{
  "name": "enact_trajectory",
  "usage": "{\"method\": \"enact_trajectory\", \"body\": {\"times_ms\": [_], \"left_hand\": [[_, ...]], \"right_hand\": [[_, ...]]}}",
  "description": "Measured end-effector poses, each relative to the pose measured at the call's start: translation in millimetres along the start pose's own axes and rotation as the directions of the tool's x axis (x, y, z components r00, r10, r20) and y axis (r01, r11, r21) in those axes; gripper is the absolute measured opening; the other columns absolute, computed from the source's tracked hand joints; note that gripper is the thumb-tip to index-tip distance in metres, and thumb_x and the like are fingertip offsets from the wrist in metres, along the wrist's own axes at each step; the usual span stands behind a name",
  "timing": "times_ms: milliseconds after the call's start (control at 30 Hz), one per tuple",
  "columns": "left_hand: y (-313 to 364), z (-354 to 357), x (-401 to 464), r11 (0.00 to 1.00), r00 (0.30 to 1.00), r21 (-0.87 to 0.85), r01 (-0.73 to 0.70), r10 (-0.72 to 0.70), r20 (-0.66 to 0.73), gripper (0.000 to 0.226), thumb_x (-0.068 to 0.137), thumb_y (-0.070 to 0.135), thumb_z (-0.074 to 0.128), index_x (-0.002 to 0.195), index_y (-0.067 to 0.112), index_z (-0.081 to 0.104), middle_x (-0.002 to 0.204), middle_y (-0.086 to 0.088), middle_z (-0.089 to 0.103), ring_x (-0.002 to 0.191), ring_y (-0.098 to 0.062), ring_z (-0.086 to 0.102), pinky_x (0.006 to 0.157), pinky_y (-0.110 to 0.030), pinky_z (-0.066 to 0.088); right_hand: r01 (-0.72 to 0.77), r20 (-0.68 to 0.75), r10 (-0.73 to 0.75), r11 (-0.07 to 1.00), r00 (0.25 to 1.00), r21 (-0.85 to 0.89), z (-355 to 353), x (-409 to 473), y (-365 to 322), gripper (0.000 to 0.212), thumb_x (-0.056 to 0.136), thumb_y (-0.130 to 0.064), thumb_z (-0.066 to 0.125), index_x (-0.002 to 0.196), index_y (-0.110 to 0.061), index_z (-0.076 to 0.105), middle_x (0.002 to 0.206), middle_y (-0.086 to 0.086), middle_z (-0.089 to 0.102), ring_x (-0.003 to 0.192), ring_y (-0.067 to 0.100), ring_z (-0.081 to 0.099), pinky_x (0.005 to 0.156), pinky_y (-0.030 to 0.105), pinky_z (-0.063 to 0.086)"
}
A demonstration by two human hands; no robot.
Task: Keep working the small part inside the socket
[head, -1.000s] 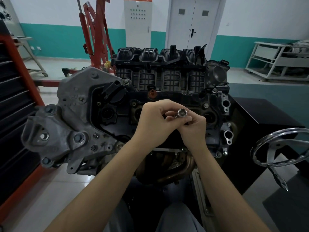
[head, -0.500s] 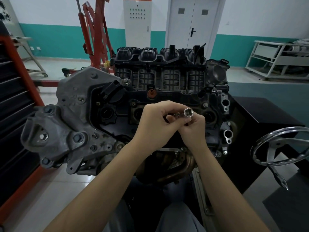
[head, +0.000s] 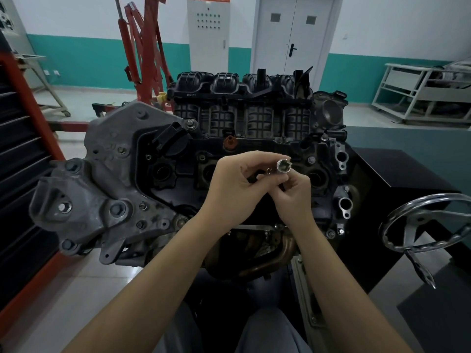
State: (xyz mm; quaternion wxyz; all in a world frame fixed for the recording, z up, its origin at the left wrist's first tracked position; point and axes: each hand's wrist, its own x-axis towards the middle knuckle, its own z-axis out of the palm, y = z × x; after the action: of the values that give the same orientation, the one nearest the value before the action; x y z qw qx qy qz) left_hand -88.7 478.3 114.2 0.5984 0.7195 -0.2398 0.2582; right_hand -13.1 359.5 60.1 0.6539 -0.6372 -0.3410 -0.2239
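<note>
Together, the left hand [head: 229, 184] and the right hand [head: 293, 192] pinched a shiny socket [head: 283, 166]. They held it just above the engine [head: 158, 159], fingers curled round it.

Two bare forearms without sleeves, no gloves, rings or watch, grey-blue trousers [head: 265, 332] below

We see a dim, even indoor light with a cool cast; the far white walls [head: 382, 21] are brightest. The dark engine [head: 254, 128] loses detail in shadow low down. Soft glare sits on the chrome handwheel [head: 428, 220] at right. Wide-angle bending curves the edges, and our near forearms look slightly soft.
</note>
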Motion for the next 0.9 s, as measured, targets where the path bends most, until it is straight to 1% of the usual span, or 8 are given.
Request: {"method": "enact_trajectory", "body": {"times_ms": [100, 200, 300, 400, 533, 667, 733, 900], "left_hand": [[-1.1, 0.3, -0.5, 1.000, 1.000, -0.009, 0.006, -0.006, 0.028, 0.029, 0.083, -0.008, 0.068, 0.108, 0.006, 0.069, 0.102, -0.010, 0.073, 0.100, -0.019, 0.069, 0.092, -0.038, 0.055], [-2.9, 3.4, 0.1, 0.998, 1.000, 0.061, 0.017, -0.016, -0.011, 0.023, 0.077, -0.003, 0.076, 0.098, 0.006, 0.072, 0.094, -0.005, 0.073, 0.092, -0.013, 0.070, 0.086, -0.028, 0.056], [-3.7, 4.6, 0.2, 0.999, 0.999, 0.051, 0.008, -0.006, -0.051, 0.017, 0.076, -0.003, 0.077, 0.090, 0.007, 0.073, 0.087, -0.003, 0.073, 0.086, -0.012, 0.070, 0.081, -0.024, 0.055], [-3.1, 3.3, 0.5, 1.000, 1.000, 0.005, -0.008, 0.008, -0.029, 0.023, 0.081, -0.004, 0.072, 0.098, 0.011, 0.072, 0.093, -0.004, 0.074, 0.092, -0.014, 0.071, 0.086, -0.029, 0.056], [-2.6, 5.1, 1.5, 1.000, 1.000, -0.023, -0.011, 0.010, -0.006, 0.028, 0.084, -0.006, 0.068, 0.104, 0.013, 0.067, 0.098, -0.008, 0.073, 0.096, -0.018, 0.071, 0.088, -0.037, 0.056], [-6.2, 7.8, 0.3, 0.997, 0.990, 0.069, -0.038, 0.047, -0.136, 0.020, 0.077, -0.001, 0.077, 0.090, 0.013, 0.072, 0.087, -0.003, 0.074, 0.086, -0.016, 0.071, 0.081, -0.037, 0.058], [-5.5, 6.7, -0.1, 0.998, 0.986, 0.043, -0.039, 0.046, -0.159, 0.021, 0.077, -0.001, 0.076, 0.090, 0.015, 0.072, 0.087, -0.001, 0.074, 0.086, -0.016, 0.071, 0.081, -0.034, 0.058], [-2.9, 0.6, 1.5, 0.999, 1.000, -0.022, -0.026, 0.027, 0.015, 0.025, 0.079, -0.006, 0.072, 0.099, 0.009, 0.071, 0.095, -0.003, 0.073, 0.094, -0.015, 0.071, 0.086, -0.030, 0.056]], "right_hand": [[-0.022, -0.027, 0.022, 1.000, 0.999, 0.003, 1.6, 0.6, 1.0, 0.031, 0.082, 0.006, 0.068, 0.085, -0.026, 0.069, 0.076, -0.017, 0.070, 0.073, -0.001, 0.064, 0.066, 0.013, 0.048], [-0.007, -0.039, 0.008, 1.000, 0.999, 0.021, 3.0, 0.0, 2.5, 0.033, 0.077, 0.010, 0.069, 0.079, -0.023, 0.072, 0.075, -0.016, 0.071, 0.072, -0.002, 0.066, 0.066, 0.010, 0.047], [-0.002, -0.028, 0.003, 1.000, 1.000, 0.023, 1.8, -0.4, 2.7, 0.027, 0.079, 0.005, 0.072, 0.086, -0.021, 0.072, 0.083, -0.012, 0.073, 0.080, 0.006, 0.069, 0.071, 0.016, 0.050], [0.020, 0.001, -0.020, 1.000, 1.000, 0.003, 0.9, -0.3, 1.3, 0.030, 0.083, 0.004, 0.067, 0.093, -0.024, 0.068, 0.088, -0.017, 0.072, 0.085, 0.003, 0.068, 0.075, 0.016, 0.050], [-0.019, -0.044, 0.019, 1.000, 0.999, 0.012, 2.1, -0.2, 4.3, 0.029, 0.082, 0.003, 0.070, 0.087, -0.025, 0.070, 0.081, -0.015, 0.073, 0.079, 0.004, 0.068, 0.071, 0.017, 0.051], [-0.042, -0.053, 0.043, 0.999, 0.998, 0.017, 2.3, -1.0, 8.0, 0.012, 0.079, 0.000, 0.074, 0.089, -0.005, 0.074, 0.087, -0.002, 0.075, 0.086, 0.016, 0.071, 0.077, 0.028, 0.054], [-0.014, -0.023, 0.013, 1.000, 1.000, -0.007, 0.3, -0.7, 6.9, 0.016, 0.081, 0.000, 0.071, 0.097, -0.004, 0.072, 0.091, -0.006, 0.074, 0.090, 0.014, 0.070, 0.079, 0.023, 0.052], [-0.028, -0.032, 0.028, 1.000, 0.999, -0.012, 0.9, -1.0, 3.8, 0.024, 0.080, 0.006, 0.069, 0.092, -0.015, 0.071, 0.082, -0.016, 0.073, 0.081, 0.006, 0.069, 0.073, 0.020, 0.052]]}}
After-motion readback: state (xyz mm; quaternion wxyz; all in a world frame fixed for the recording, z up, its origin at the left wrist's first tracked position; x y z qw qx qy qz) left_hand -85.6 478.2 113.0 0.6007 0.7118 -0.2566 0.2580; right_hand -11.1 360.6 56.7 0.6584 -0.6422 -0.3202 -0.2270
